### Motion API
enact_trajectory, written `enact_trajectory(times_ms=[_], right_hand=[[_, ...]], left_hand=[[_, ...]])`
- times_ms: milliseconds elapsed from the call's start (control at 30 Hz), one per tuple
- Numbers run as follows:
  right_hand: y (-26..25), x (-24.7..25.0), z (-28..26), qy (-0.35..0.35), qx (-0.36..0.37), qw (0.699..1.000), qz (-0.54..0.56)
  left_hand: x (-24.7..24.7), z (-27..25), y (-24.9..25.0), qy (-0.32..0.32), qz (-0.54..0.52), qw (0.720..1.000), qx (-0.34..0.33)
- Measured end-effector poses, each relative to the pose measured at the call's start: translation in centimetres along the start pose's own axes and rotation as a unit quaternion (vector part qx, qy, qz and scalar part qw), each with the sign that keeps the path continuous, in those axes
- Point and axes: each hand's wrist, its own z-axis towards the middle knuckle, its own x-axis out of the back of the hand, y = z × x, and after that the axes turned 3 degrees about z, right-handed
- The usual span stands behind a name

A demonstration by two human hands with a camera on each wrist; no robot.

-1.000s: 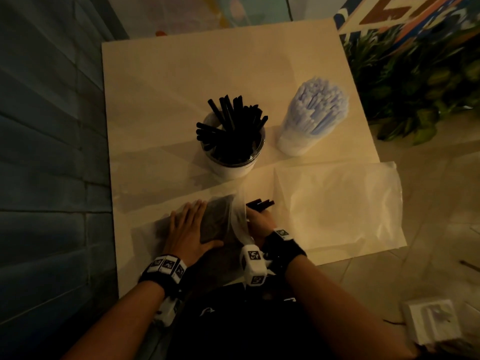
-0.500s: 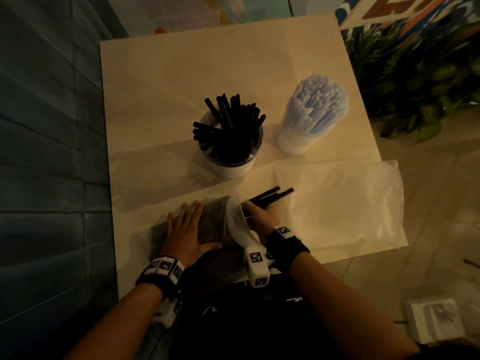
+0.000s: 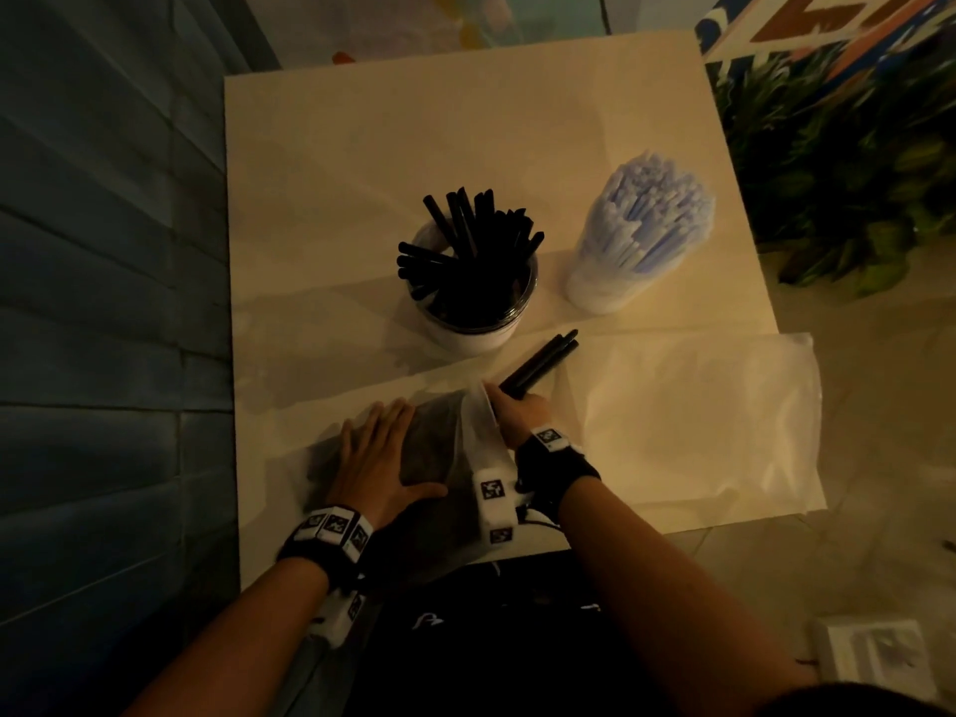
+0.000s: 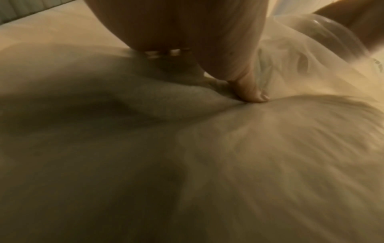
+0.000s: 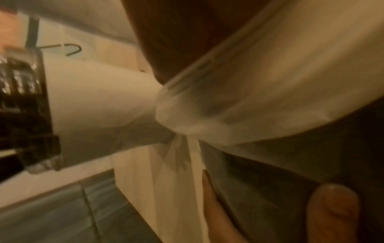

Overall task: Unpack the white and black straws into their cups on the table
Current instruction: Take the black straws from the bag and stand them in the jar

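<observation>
Table (image 3: 362,147): right hand (image 3: 520,414) holds black straws (image 3: 543,362) (bag (image 3: 434,442) under left hand (image 3: 383,458)).

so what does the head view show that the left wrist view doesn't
Only the head view shows the right hand gripping black straws, the cup of black straws, the cup of white straws and an empty bag. Only the left wrist view shows the thumb tip denting the plastic. Both show the left hand pressing flat on the straw bag.
</observation>
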Motion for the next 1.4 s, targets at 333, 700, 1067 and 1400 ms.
enact_trajectory(times_ms=[333, 700, 1067, 1400], right_hand=[[-1.5, 1.7, 0.0, 0.035, 0.066, 0.997, 0.001], [-6.4, 8.2, -12.0, 0.102, 0.49, 0.866, 0.01], [-9.7, 3.1, -13.7, -0.049, 0.542, 0.836, -0.069], [-18.5, 3.7, -9.8, 0.069, 0.599, 0.791, -0.105]], left_hand=[[0.4, -0.1, 0.0, -0.005, -0.003, 1.0, -0.002], [7.9, -2.8, 4.8, 0.144, -0.574, 0.806, 0.0], [14.3, -1.2, 11.2, -0.12, -0.771, 0.626, -0.004], [14.8, 0.1, 4.6, 0.151, -0.573, 0.803, 0.069]])
